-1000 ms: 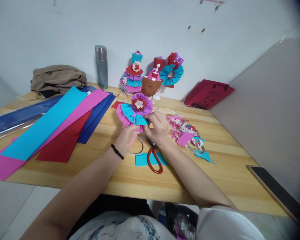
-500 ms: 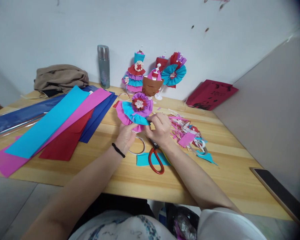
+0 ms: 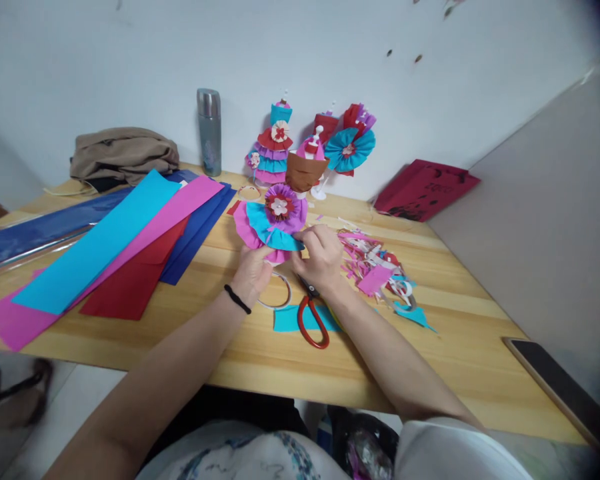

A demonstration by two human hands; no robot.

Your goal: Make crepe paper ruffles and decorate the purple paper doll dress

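Observation:
Both of my hands are on a small dress-form figure with a brown paper bodice and a layered paper skirt. My left hand is closed on the pink ruffle at the skirt's lower left. My right hand pinches the right end of the blue ruffle. A purple and red paper flower sits at the figure's waist. Below my hands lie red-handled scissors, their blades partly hidden, over a blue paper strip. A tape roll is beside them.
Long coloured paper strips spread across the left. Two or more decorated dress forms stand by the wall near a flask. Paper scraps are piled right, with a red bag behind and a phone at the edge.
My hands keep their hold on the ruffles with little movement. The view has shifted slightly. A person's sandalled foot now shows on the floor at the lower left.

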